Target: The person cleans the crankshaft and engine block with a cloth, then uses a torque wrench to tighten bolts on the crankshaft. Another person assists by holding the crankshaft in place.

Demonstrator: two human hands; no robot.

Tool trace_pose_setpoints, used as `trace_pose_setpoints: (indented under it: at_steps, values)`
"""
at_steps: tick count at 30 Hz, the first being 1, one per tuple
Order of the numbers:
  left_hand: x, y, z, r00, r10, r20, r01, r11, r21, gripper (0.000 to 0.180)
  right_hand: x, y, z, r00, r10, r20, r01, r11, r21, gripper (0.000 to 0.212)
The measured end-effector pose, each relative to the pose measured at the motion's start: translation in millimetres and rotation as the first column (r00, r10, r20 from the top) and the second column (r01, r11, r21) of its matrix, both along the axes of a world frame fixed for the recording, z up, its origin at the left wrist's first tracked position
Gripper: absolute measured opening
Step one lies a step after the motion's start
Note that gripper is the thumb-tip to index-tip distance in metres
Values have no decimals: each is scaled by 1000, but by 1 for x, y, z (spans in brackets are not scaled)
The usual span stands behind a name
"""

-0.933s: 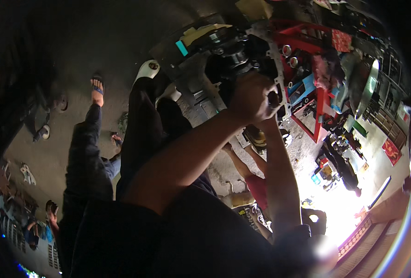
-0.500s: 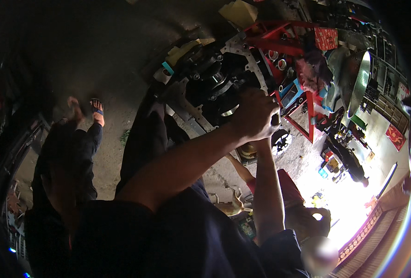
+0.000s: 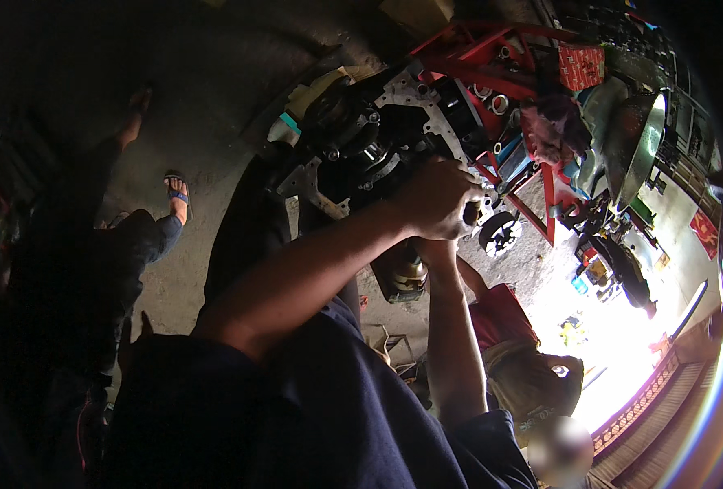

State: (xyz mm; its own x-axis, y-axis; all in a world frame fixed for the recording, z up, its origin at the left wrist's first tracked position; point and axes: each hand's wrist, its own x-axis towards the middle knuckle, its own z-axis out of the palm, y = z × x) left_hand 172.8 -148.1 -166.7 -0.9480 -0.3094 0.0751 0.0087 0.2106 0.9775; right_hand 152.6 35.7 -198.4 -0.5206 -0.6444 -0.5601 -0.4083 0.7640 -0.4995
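Both my hands meet at the near right edge of a dark engine block (image 3: 325, 198) with pale metal edges. My left hand (image 3: 436, 198) is closed in a fist, its forearm crossing from the lower left. Just below it, my right hand (image 3: 436, 251) is closed too, mostly tucked under the left one. What they grip is hidden by the fingers. Inside the open block lies a dark crankshaft (image 3: 371, 155) with a shiny journal. A metal cylindrical part (image 3: 408, 273) shows beside my right wrist, below the block.
A red metal frame (image 3: 550, 204) stands right of the block, with metal rings (image 3: 500, 104) and a crumpled rag (image 3: 550, 134) on it. A black-and-silver round part (image 3: 500, 234) lies near my hands. A person in red (image 3: 504, 322) is close on the right; another person's sandalled foot (image 3: 178, 196) is at left.
My view has shifted slightly. My joined hands have moved a little left, still closed together. The person at left has shifted their legs, and the person in red is partly behind my right forearm.
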Motion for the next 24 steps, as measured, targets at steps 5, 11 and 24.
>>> trace_pose_setpoints:
  at_steps: [5, 11, 24]
  values:
    - [5, 5, 3, 984, 180, -12, -180, 984, -6, 24, -22, 1, 3, 996, 5, 94, 0, 998, -57, 62]
    - [2, 9, 0, 929, 367, -46, -365, 929, 60, 18, -30, -1, -4, 938, -243, 247, 282, 949, -138, 63]
    - [-3, 15, -7, 940, 336, 55, -338, 940, 34, 21, -50, 9, -8, 997, 62, 54, -59, 997, -57, 78]
